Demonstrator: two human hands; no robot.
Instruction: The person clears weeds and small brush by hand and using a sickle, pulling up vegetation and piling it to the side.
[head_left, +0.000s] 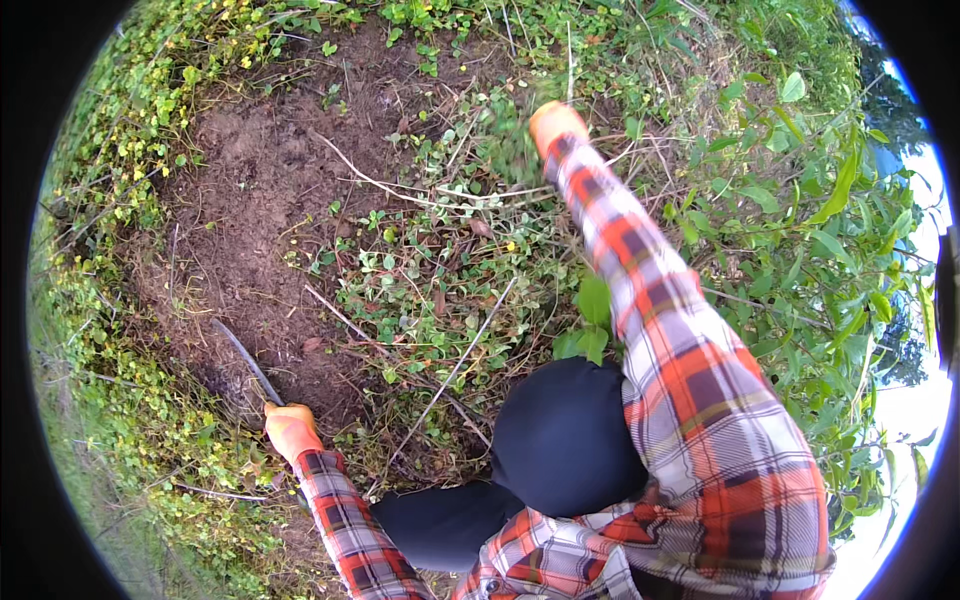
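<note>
My left hand, in an orange glove, grips a tool with a long, narrow, dark blade, perhaps a sickle or long knife. The blade points up and left, low over bare brown soil. Stretched far out at the upper right, my gloved right hand is blurred. Its fingers are closed on a bunch of green weeds, blurred along with the hand. Between my hands spreads a patch of low leafy weeds mixed with dry stems.
My bent knee in dark trousers is close to the weeds. A dry stick slants across the ground before it. Leafy shrubs crowd my right arm. Yellow-green ground cover borders the soil on the left.
</note>
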